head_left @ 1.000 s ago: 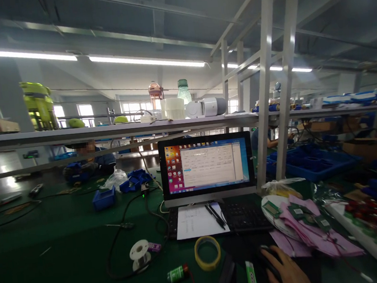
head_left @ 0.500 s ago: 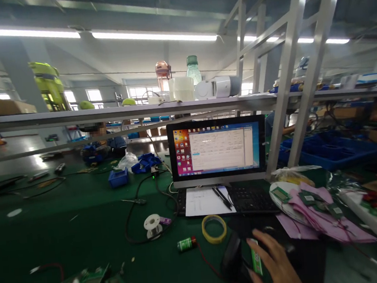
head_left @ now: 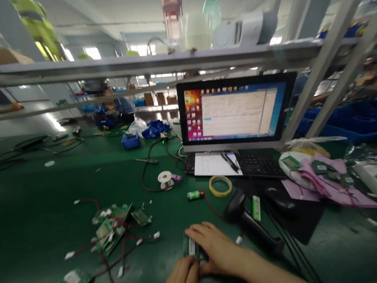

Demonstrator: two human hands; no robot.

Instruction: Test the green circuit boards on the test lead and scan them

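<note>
Green bench [head_left: 62,184], workshop beyond. Item: 1 circuit board [head_left: 191,247], white label up, between the hands, left of the black scanner [head_left: 252,226]. Left hand [head_left: 181,279]: grip curled closed about the near end. Right hand [head_left: 218,248]: fingers bent over the far end; whether they pinch, I cannot tell. Handling: likely light, stiff, fragile; best held by its edges.

A single head-worn camera looks forward and down over a green worktop [head_left: 29,188] from the wearer's side, the person's hands [head_left: 218,247] close at the bottom edge, a monitor [head_left: 239,114] facing the lens farther back, and a shelf [head_left: 101,68] crossing the upper view before the distant room.
</note>
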